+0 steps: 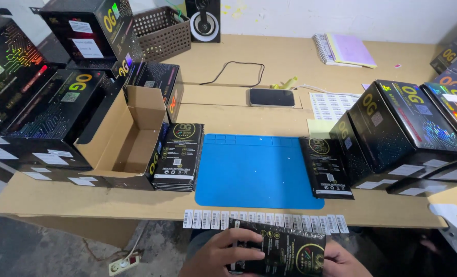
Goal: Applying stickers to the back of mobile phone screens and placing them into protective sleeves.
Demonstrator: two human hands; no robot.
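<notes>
Both my hands hold one flat black packet (pixel 282 251) with gold and white print, low in the view below the table's front edge. My left hand (pixel 215 254) grips its left end, fingers spread over the top. Only part of my right hand (pixel 344 261) shows at the packet's right end. Just above the packet, a row of several small white barcode stickers (pixel 264 219) lines the table's front edge. A blue mat (pixel 254 172) lies in the middle of the table. One stack of similar black packets (pixel 180 156) rests left of the mat, another stack (pixel 325 166) right of it.
An open empty cardboard box (pixel 128 136) stands at the left among large black boxes (pixel 44 113). More black boxes (pixel 408 133) sit at the right. A phone (pixel 272 97), label sheet (pixel 331 105), notebook (pixel 344 51), brown basket (pixel 162 31) and speaker (pixel 203 20) lie farther back. A power strip (pixel 123 264) is on the floor.
</notes>
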